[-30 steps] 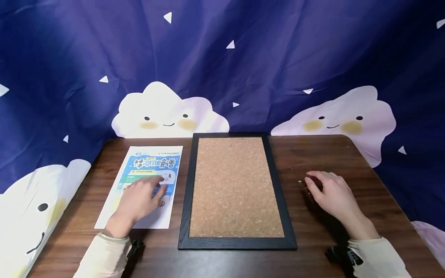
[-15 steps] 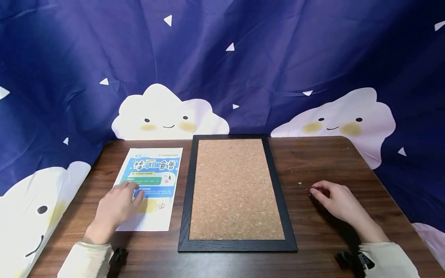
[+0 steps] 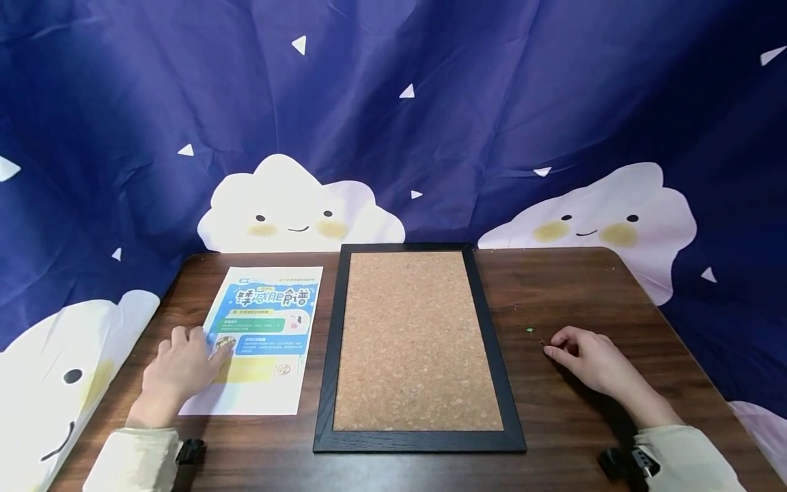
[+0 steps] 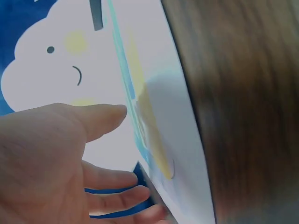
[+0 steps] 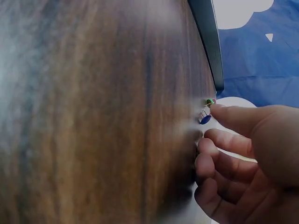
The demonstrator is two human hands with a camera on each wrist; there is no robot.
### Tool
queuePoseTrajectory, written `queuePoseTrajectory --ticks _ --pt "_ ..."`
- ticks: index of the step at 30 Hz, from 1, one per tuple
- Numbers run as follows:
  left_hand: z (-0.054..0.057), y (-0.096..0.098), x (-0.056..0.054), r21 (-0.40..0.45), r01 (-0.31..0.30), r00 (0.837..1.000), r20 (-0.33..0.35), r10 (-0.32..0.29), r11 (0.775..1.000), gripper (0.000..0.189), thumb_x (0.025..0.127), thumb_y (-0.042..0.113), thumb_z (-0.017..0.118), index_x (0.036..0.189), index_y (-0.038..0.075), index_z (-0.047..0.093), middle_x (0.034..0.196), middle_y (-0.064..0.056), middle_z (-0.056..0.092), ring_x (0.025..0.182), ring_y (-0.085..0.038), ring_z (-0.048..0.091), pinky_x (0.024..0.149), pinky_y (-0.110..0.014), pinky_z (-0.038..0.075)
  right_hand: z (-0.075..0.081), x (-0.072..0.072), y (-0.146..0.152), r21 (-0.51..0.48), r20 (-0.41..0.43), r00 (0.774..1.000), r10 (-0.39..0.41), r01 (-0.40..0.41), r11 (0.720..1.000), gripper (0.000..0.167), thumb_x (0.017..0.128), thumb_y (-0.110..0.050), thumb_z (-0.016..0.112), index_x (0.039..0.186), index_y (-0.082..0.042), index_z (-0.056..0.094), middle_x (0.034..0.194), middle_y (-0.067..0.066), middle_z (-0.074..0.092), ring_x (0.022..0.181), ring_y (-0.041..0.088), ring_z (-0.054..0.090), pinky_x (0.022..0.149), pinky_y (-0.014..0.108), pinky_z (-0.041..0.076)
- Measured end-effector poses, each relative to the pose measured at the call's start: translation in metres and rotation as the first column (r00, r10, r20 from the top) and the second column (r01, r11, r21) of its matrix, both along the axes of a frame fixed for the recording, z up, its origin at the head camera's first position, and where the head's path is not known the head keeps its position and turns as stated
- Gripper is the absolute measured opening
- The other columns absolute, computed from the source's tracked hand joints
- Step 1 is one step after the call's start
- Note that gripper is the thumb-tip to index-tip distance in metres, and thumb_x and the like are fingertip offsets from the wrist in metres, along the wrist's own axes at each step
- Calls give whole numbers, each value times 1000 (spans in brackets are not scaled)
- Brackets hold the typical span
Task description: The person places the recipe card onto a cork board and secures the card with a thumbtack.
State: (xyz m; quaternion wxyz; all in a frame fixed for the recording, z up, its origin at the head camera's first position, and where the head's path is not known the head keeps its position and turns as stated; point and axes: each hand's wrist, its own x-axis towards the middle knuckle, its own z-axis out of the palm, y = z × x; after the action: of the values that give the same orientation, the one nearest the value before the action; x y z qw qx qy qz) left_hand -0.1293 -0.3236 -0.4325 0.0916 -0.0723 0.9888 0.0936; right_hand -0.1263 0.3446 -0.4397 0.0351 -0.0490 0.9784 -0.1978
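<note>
In the head view my left hand (image 3: 178,369) is over the left edge of a printed paper sheet (image 3: 270,403) with a blue heading. Its thumb overlaps the print and its fingers spread past the edge; the left wrist view shows the thumb (image 4: 105,119) apart from the loosely bent fingers. My right hand (image 3: 590,359) is low over the table on the right, beside some thumbtacks. A green thumbtack (image 5: 210,101) and a blue thumbtack (image 5: 205,118) appear right at the thumb tip. A gap shows between the right thumb and the bent index finger.
Between the hands lies a cork board (image 3: 418,342) in a black frame (image 3: 418,442). Everything stands on a dark wooden table (image 3: 572,280). Behind it hangs a blue curtain (image 3: 369,82) with cloud faces.
The left hand has moved left, from over the middle of the paper to its left edge. My right hand has come down closer to the thumbtacks, its thumb and index finger nearer each other.
</note>
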Motion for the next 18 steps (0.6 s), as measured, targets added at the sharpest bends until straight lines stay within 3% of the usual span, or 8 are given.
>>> queuePoseTrajectory --ticks 6,10,18 --pt "-2 -9 -6 -9 10 998 65 -9 1000 85 105 56 60 134 -22 50 129 -46 44 114 -65 51 86 -74 50 -2 0 0 -7 -23 999 41 -41 999 9 98 -16 79 98 -14 71 76 -7 65 73 13 56 68 32 44" --pt "-3 -12 -11 -6 8 998 69 -7 1000 90 102 59 64 134 -24 47 126 -46 49 111 -63 57 89 -72 52 -4 1 1 -10 -44 998 48 -48 999 10 97 -16 81 95 -16 70 76 -8 64 72 11 54 68 30 42" --pt "-6 -20 -10 17 -65 991 119 62 998 117 95 74 64 148 -24 31 142 -53 32 124 -71 38 90 -78 49 -8 2 3 -17 -73 995 64 -65 998 13 95 -17 83 90 -19 71 77 -11 65 71 2 52 67 27 42"
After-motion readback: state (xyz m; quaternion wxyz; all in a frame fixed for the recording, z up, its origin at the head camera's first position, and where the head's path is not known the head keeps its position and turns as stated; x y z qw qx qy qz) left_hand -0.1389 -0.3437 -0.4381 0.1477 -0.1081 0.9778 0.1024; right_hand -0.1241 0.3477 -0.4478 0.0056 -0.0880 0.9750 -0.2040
